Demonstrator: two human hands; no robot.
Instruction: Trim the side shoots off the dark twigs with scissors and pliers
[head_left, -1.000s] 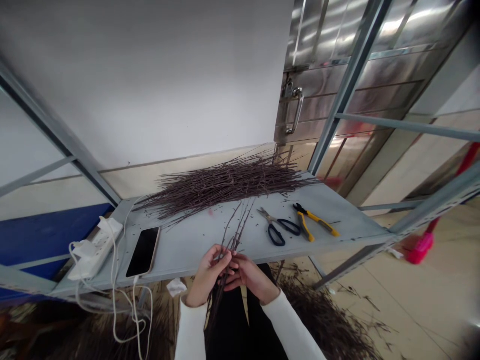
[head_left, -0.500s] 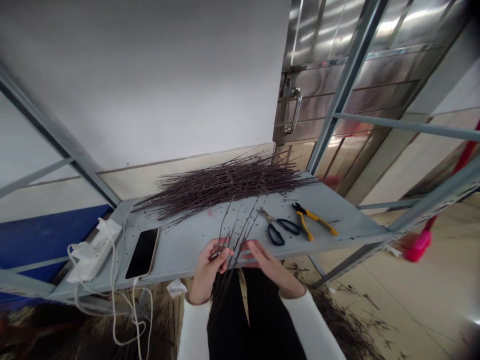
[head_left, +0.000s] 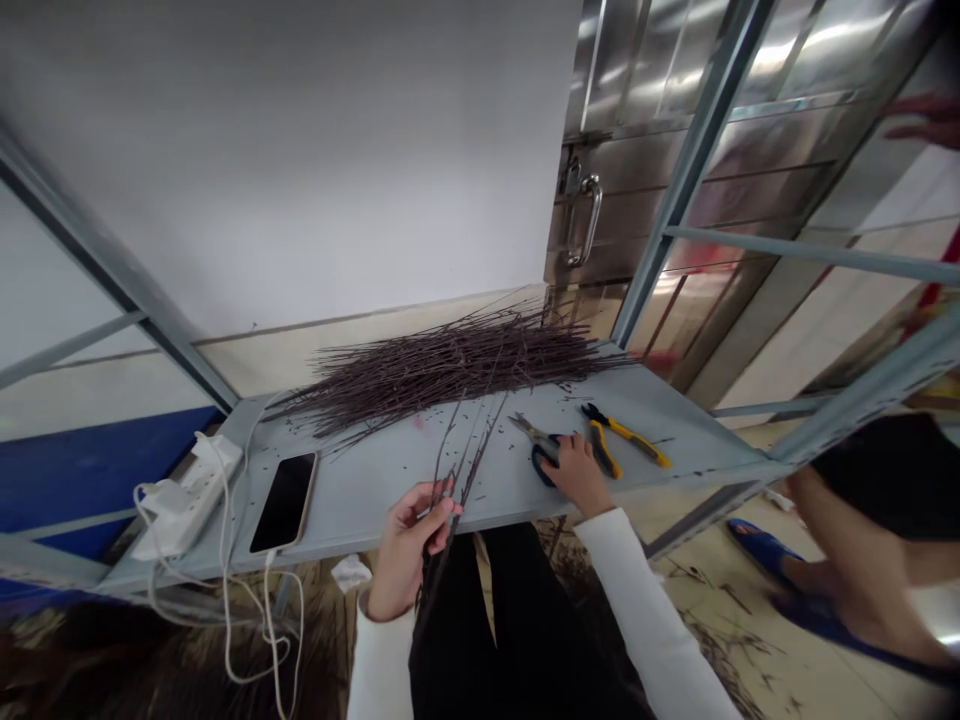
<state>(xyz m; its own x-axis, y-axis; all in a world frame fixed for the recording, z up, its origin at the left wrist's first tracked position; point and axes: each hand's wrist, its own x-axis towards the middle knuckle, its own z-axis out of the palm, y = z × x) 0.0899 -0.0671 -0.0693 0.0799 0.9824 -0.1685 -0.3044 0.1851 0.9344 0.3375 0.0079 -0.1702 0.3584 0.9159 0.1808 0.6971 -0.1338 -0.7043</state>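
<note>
Several thin dark twigs are pinched between the thumb and fingers of my left hand, at the front edge of the shelf. Their tips point away from me and their lower ends hang down over my lap. My right hand has its fingers curled over the dark handles of the scissors, which lie on the shelf with their blades pointing away to the left. Part of the handles is hidden under the fingers. Just right of that hand lie yellow-and-black pliers.
A large pile of dark twigs lies along the back of the grey shelf. At left are a phone and a white power strip with cables. Another person's leg shows at right, beyond the metal upright.
My right hand has left the twigs and moved right onto the scissors handles. My left hand still holds the twigs. Another person has come into view at the right.
</note>
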